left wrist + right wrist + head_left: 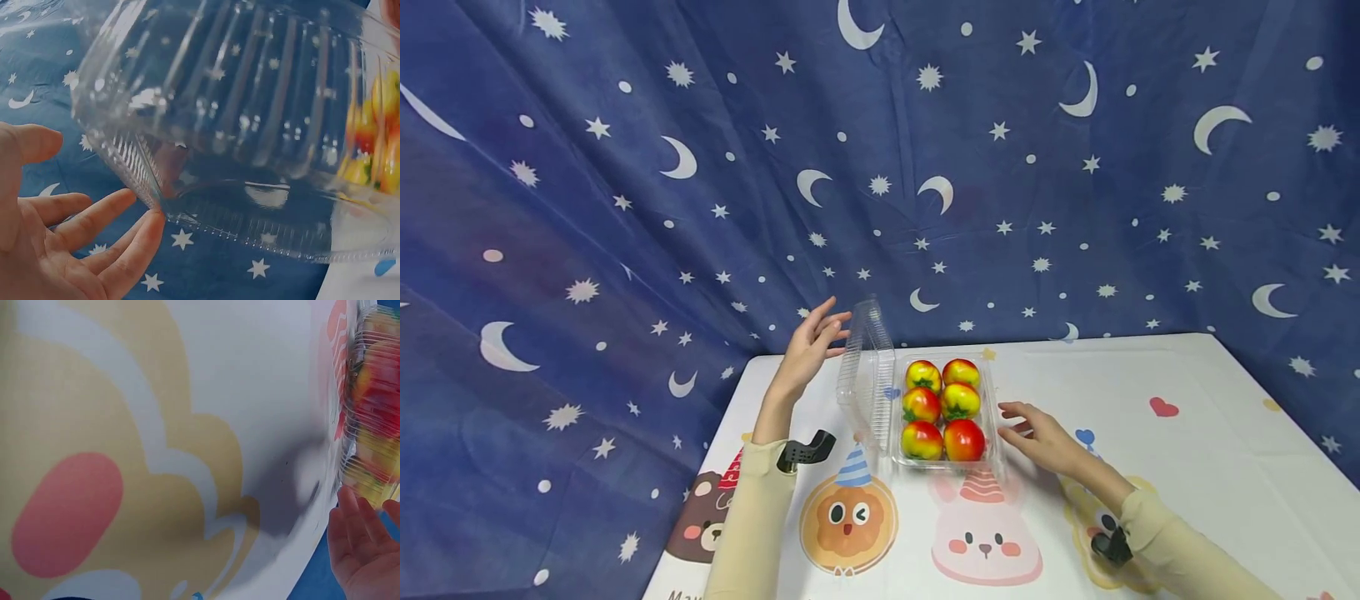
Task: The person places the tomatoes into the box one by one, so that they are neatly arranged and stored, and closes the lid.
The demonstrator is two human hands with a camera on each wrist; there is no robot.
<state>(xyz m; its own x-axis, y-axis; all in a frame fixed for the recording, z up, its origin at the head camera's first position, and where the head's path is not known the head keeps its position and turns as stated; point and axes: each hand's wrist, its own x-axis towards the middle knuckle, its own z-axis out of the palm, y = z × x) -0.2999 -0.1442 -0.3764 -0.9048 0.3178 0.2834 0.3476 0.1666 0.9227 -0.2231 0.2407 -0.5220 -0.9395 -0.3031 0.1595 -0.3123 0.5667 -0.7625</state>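
Observation:
A clear plastic clamshell box stands on the table, its ribbed lid [867, 375] raised upright on the left. In its tray [991, 421] sit several red-and-yellow fruits [964, 440] with green leafy tops, resembling tomatoes or persimmons, in two columns. My left hand [808, 346] is on the outer side of the lid, fingers extended. In the left wrist view, fingertips [153, 219] are right at the lid's edge. My right hand [1036, 435] is beside the tray's right wall, fingers loosely bent and holding nothing. The right wrist view shows its fingertips [347, 494] close to the ribbed wall.
A white tablecloth [1097, 379] printed with cartoon animals and hearts covers the table. Behind and to the left hangs a dark blue curtain [895, 225] with moons and stars. A black camera mount [805, 451] sits on the left wrist, another [1111, 547] on the right.

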